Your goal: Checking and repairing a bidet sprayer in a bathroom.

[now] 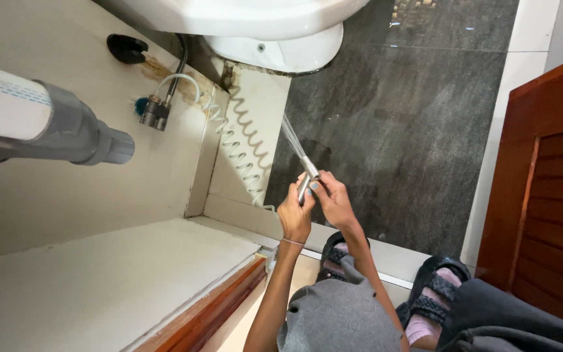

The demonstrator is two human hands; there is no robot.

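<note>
Both my hands hold a slim metal spray nozzle (307, 176) in the middle of the view. My left hand (294, 215) grips its lower handle, and my right hand (335, 199) wraps the upper part near the head. A thin jet of water (291, 135) shoots from the nozzle up toward the white toilet bowl (275, 39) at the top. A white coiled hose (239, 146) runs from the nozzle along the wall to a metal valve (154, 112).
A grey and white pipe (47, 124) juts out at the left. Dark stone floor tiles (399, 130) lie ahead. A brown wooden door (542, 189) stands at the right. My feet in dark sandals (434, 296) stand on the pale threshold.
</note>
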